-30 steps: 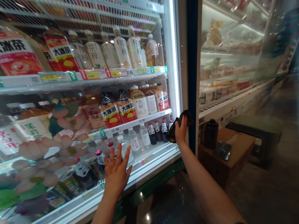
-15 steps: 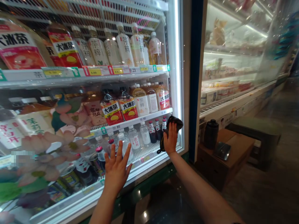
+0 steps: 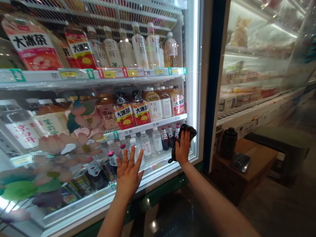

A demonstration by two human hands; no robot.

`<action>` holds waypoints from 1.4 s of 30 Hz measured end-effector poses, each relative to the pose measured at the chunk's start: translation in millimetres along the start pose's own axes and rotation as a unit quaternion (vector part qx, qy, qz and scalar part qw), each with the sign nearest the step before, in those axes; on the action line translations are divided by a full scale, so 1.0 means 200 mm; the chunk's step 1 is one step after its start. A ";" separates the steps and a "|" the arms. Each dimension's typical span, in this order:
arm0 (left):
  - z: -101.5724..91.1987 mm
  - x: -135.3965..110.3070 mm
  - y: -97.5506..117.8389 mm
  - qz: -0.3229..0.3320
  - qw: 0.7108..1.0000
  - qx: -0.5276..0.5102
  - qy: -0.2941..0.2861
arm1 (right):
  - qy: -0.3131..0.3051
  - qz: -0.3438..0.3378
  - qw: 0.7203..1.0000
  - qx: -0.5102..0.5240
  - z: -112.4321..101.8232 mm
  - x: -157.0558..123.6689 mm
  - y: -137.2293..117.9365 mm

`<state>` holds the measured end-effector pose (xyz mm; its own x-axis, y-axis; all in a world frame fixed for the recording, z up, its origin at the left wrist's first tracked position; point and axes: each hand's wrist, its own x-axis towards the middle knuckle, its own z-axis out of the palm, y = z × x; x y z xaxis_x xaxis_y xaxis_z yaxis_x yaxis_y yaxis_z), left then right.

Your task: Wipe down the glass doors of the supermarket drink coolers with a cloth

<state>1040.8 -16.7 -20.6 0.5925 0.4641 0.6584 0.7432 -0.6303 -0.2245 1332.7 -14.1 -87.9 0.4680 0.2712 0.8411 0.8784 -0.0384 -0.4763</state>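
A lit drinks cooler with a glass door (image 3: 158, 179) fills the left and middle of the view. My right hand (image 3: 183, 147) presses a black cloth (image 3: 190, 131) against the glass near the door's lower right corner. Part of the cloth is hidden under the palm, and a small loop hangs at its lower left. Lower and further left, my left hand (image 3: 128, 176) is spread open at the glass and holds nothing; I cannot tell whether it touches. Behind the door stand clear water bottles (image 3: 147, 144) and dark red-capped bottles (image 3: 165, 138).
Flower decals (image 3: 53, 161) cover the door's lower left. Tea bottles (image 3: 124, 112) line the shelves inside. To the right, a black flask (image 3: 228, 143) and a dark flat object (image 3: 240, 162) rest on a cardboard box (image 3: 261, 158), before an open chilled display (image 3: 247, 107).
The view has turned slightly left, so the cooler and display appear further right. Both hands keep nearly the same places against the door, the cloth still under the right one.
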 end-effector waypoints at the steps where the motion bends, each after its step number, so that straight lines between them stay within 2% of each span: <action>1: 0.01 0.00 0.00 0.001 1.000 0.001 0.002 | -0.019 -0.047 0.999 -0.016 0.00 -0.01 -0.06; 4: 0.02 0.00 0.00 -0.001 1.000 0.003 0.002 | -0.077 -0.213 0.973 -0.030 -0.02 -0.09 -0.13; 6: 0.01 0.00 0.00 0.000 1.000 0.002 0.001 | -0.098 -0.305 0.947 -0.022 -0.05 -0.13 -0.07; 7: 0.00 -0.01 0.01 0.002 1.000 0.001 0.002 | -0.101 -0.330 0.938 -0.019 -0.07 -0.13 -0.03; 9: -0.02 -0.02 0.01 0.006 1.000 -0.001 0.005 | -0.091 -0.326 0.941 -0.022 -0.10 -0.09 0.02; 11: -0.04 -0.03 0.01 0.009 1.000 -0.001 0.012 | -0.055 -0.249 0.966 -0.029 -0.10 -0.01 -0.02; 13: -0.06 -0.04 0.00 0.005 1.000 0.003 0.019 | -0.014 -0.157 0.987 -0.032 -0.09 0.09 -0.15; 15: -0.06 -0.06 -0.01 -0.008 0.999 0.012 0.029 | -0.001 -0.135 0.990 -0.028 -0.06 0.12 -0.32; 17: -0.06 -0.07 -0.02 -0.026 0.999 0.021 0.040 | -0.028 -0.209 0.977 -0.014 -0.04 0.07 -0.45; 19: -0.07 -0.09 -0.04 -0.043 0.998 0.027 0.048 | -0.075 -0.327 0.942 0.004 -0.04 -0.03 -0.47; 21: -0.07 -0.10 -0.06 -0.057 0.997 0.031 0.048 | -0.113 -0.422 0.899 0.019 -0.05 -0.14 -0.39; 23: -0.09 -0.13 -0.09 -0.072 0.996 0.036 0.045 | -0.119 -0.444 0.888 0.018 -0.08 -0.19 -0.28; 25: -0.10 -0.15 -0.12 -0.084 0.995 0.042 0.043 | -0.105 -0.405 0.908 0.008 -0.11 -0.14 -0.21; 27: -0.11 -0.18 -0.15 -0.091 0.994 0.050 0.040 | -0.071 -0.308 0.949 -0.005 -0.12 -0.02 -0.24; 29: -0.12 -0.21 -0.19 -0.095 0.993 0.057 0.034 | -0.039 -0.206 0.978 -0.012 -0.11 0.07 -0.38; 31: -0.13 -0.24 -0.21 -0.102 0.992 0.063 0.028 | -0.035 -0.169 0.985 -0.008 -0.08 0.09 -0.55; 33: -0.12 -0.26 -0.23 -0.110 0.991 0.068 0.027 | -0.065 -0.212 0.975 0.004 -0.06 0.03 -0.67; 35: -0.12 -0.27 -0.25 -0.114 0.990 0.074 0.026 | -0.109 -0.304 0.946 0.018 -0.04 -0.08 -0.67; 37: -0.13 -0.28 -0.26 -0.116 0.990 0.078 0.019 | -0.140 -0.411 0.900 0.034 -0.05 -0.17 -0.59; 39: -0.14 -0.29 -0.26 -0.118 0.990 0.079 0.013 | -0.144 -0.471 0.869 0.039 -0.08 -0.19 -0.46; 40: -0.15 -0.29 -0.27 -0.120 0.990 0.079 0.012 | -0.136 -0.471 0.871 0.035 -0.10 -0.16 -0.41; 42: -0.18 -0.30 -0.29 -0.121 0.989 0.082 0.012 | -0.103 -0.407 0.908 0.020 -0.12 -0.07 -0.38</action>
<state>951.0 -31.0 -22.3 0.3846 0.5730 0.7237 0.9042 -0.3916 -0.1705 1261.0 -39.3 -57.7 -0.3654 0.3686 0.8548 0.9190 0.2892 0.2681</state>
